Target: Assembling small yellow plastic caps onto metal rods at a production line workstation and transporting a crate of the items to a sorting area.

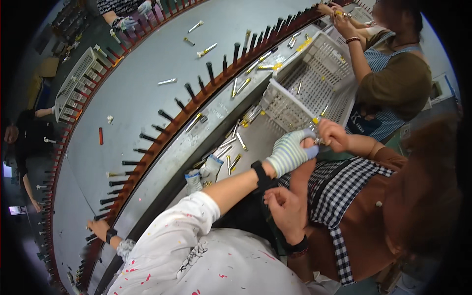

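My left hand wears a striped glove, with a black band around its wrist. It is closed at a small shiny metal piece with a yellow part near it. A co-worker's bare hand pinches at the same spot, and their other forearm rises just beside my glove. Lower down, my bare right hand has its fingers curled in, and no object shows in it. Silver tubes with yellow ends lie loose on the metal tray below my left arm, along with crumpled gloves.
A curved rail set with dark upright pegs runs around the grey table. White crates stand at the right and far left. Close on my right sits a co-worker in a checkered apron; another's hand reaches the rail at left.
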`<action>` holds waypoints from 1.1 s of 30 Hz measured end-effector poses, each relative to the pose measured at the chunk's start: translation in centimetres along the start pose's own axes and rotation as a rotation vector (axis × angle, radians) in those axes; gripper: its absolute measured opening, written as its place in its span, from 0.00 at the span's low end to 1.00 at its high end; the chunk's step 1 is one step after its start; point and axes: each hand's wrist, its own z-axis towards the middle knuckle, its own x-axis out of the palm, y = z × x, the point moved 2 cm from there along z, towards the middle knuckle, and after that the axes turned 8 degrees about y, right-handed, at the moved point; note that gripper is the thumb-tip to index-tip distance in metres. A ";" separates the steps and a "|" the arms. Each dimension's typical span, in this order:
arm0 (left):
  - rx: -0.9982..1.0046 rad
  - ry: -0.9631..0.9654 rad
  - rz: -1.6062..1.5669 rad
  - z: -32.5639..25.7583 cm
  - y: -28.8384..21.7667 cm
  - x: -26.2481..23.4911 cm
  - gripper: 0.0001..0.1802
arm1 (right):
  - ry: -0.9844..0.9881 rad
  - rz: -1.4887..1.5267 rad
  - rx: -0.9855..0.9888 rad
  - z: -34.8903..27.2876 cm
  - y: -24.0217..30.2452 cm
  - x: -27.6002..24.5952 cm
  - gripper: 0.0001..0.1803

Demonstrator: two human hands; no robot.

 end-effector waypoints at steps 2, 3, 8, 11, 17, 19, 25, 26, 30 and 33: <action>0.007 0.005 0.014 -0.6 -0.2 -0.4 0.20 | 0.028 0.011 0.032 -0.3 1.0 0.1 0.05; 0.004 0.001 0.018 -0.4 -0.5 -0.7 0.20 | 0.034 0.014 0.031 0.1 1.5 -0.3 0.05; 0.042 0.022 0.049 -0.3 -0.5 -1.8 0.20 | 0.166 0.133 0.021 1.2 2.0 -1.6 0.06; 0.009 0.005 0.001 -0.6 -1.2 -3.3 0.21 | 0.241 0.087 -0.013 2.7 1.2 -2.8 0.06; 0.004 0.111 -0.246 0.1 0.6 -6.8 0.30 | 0.131 0.281 0.087 6.6 5.1 -4.0 0.07; -0.011 0.053 -0.444 -2.4 1.3 -7.3 0.29 | 0.080 0.273 0.131 6.6 5.6 -4.3 0.07; -0.543 -0.399 -0.291 -12.4 15.1 -7.9 0.20 | -0.011 0.138 -0.043 3.7 7.4 -3.3 0.08; -0.405 -0.339 -0.406 -11.7 13.9 -7.5 0.22 | -0.090 0.077 -0.133 3.8 7.2 -3.5 0.09; -0.034 -0.076 -0.844 -7.6 3.5 -6.3 0.32 | -0.381 -0.106 -0.400 5.4 8.6 -4.2 0.18; 0.062 0.016 -0.765 -4.9 1.4 -6.7 0.33 | -0.391 0.128 -0.280 6.6 9.3 -3.2 0.21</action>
